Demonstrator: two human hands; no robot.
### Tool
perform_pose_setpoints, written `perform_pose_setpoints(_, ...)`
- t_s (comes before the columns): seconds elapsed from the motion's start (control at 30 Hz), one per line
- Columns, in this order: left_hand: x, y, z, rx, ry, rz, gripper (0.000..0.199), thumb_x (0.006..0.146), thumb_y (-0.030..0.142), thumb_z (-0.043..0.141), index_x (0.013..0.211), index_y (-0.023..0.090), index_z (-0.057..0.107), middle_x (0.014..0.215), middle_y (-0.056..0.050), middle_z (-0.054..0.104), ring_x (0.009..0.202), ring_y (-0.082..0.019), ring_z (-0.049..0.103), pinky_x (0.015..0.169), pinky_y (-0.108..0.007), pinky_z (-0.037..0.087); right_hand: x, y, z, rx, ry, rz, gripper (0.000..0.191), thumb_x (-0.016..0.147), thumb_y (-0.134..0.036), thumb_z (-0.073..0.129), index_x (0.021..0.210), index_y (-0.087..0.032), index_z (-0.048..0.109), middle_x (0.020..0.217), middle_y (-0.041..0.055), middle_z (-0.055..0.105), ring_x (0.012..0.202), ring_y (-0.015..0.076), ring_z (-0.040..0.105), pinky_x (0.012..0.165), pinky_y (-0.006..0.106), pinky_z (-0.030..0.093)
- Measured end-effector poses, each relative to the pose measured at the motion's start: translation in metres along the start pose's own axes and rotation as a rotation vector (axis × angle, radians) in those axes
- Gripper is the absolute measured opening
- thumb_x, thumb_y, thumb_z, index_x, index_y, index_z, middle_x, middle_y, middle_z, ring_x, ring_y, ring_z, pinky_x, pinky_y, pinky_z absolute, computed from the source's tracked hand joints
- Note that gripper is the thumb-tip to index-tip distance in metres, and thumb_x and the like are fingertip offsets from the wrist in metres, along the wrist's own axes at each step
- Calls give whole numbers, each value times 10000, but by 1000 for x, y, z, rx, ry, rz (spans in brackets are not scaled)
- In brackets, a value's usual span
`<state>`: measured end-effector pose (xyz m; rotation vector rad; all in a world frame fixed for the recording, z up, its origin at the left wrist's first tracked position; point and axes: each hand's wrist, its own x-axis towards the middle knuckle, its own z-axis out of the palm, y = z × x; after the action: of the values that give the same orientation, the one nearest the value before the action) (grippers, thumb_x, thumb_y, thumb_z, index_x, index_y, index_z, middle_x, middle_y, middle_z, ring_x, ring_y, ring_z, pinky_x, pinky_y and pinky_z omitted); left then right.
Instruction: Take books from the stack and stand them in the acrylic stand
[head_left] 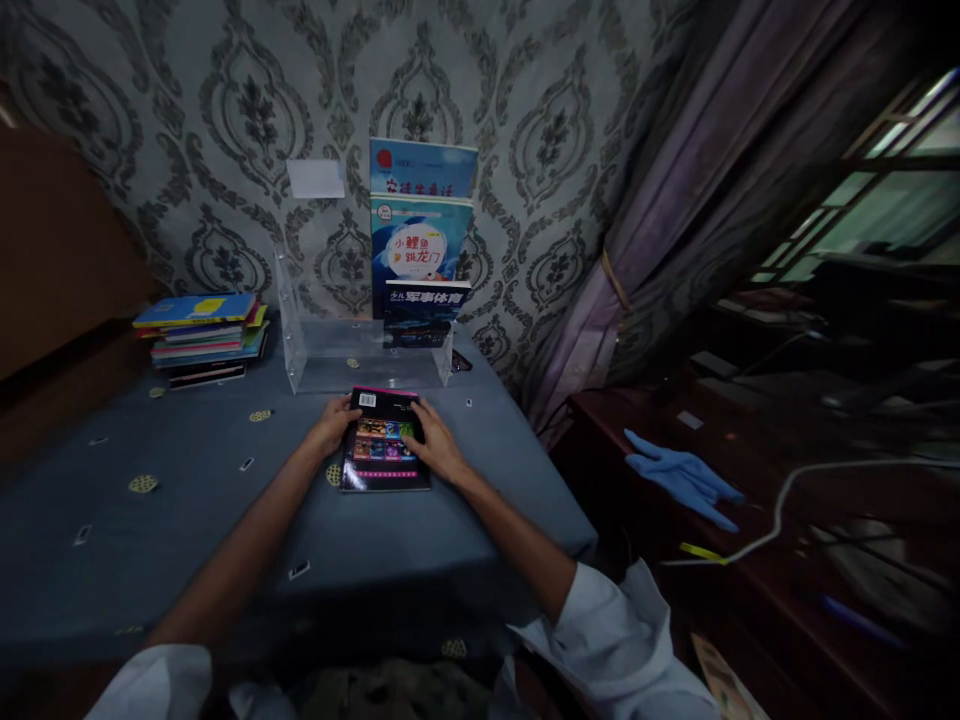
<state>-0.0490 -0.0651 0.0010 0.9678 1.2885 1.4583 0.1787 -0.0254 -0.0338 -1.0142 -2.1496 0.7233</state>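
On the tabletop (pixel 202 450), left hand (pixel 332 425) and right hand (pixel 439 442) grip black book (pixel 382 442) by opposite sides; even, light pressure best.

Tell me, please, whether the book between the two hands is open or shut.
Shut: the black book shows its barcoded cover, no inside pages spread, with the left hand and right hand at its sides.
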Motion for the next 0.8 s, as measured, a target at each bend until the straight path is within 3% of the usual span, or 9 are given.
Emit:
perform_pose_setpoints(0.07,-7,7,0,-26,-16,-16,323,611,188,724,922,155,640,818,-50,737,810,-229,712,799,-352,552,1,2,-1,78,42,59,876,767,-393,762,1523,-167,382,1548,193,432,1395,334,465,1158,529,363)
perform_pose_setpoints(0.13,-13,19,2,-36,-36,2,359,600,190,736,941,167,626,816,-28,732,788,-207,708,763,-318,550,4,3,-3,204,47,120,864,706,-415,810,1458,-178,457,1398,171,586,1218,318,613,1065,510,463)
perform_pose_setpoints(0.2,-17,34,6,-58,-75,58,397,604,211,758,971,180,611,841,-14,731,796,-202,709,733,-299,548,8,2,-9,380,0,142,677,718,-437,791,1303,-173,576,1170,124,708,1037,281,689,944,459,540)
perform_pose_setpoints(0.3,-22,62,15,-58,-148,216,424,640,268,786,1012,191,598,893,-13,733,844,-214,711,737,-300,551,17,-7,-26,574,-21,70,400,784,-464,722,1054,-179,647,901,53,734,856,229,706,822,385,571)
perform_pose_setpoints(0.43,-32,99,19,91,-227,457,379,726,332,767,1039,190,607,958,-23,733,955,-223,696,870,-326,537,25,-25,-53,571,161,-114,253,822,-408,702,969,-207,656,901,32,728,866,214,699,826,355,564)
perform_pose_setpoints(0.5,-40,106,15,242,-273,524,313,776,336,728,1030,185,625,984,-39,735,992,-237,689,912,-347,528,21,-27,-61,487,241,-190,196,850,-342,674,1004,-221,680,974,47,742,935,229,700,868,370,559)
perform_pose_setpoints(0.6,-55,90,5,499,-364,550,219,848,290,632,1041,188,654,1085,-74,736,1097,-271,667,972,-393,511,5,-13,-61,289,250,-257,240,831,-194,636,1054,-236,715,1074,64,754,1044,254,690,940,409,546)
perform_pose_setpoints(0.8,-88,15,-10,933,-519,542,397,888,136,465,1241,208,630,1459,-87,568,1423,-258,447,1181,-469,355,-21,23,-45,29,31,-281,538,670,37,492,1064,-225,748,1217,82,724,1189,249,655,1035,467,512)
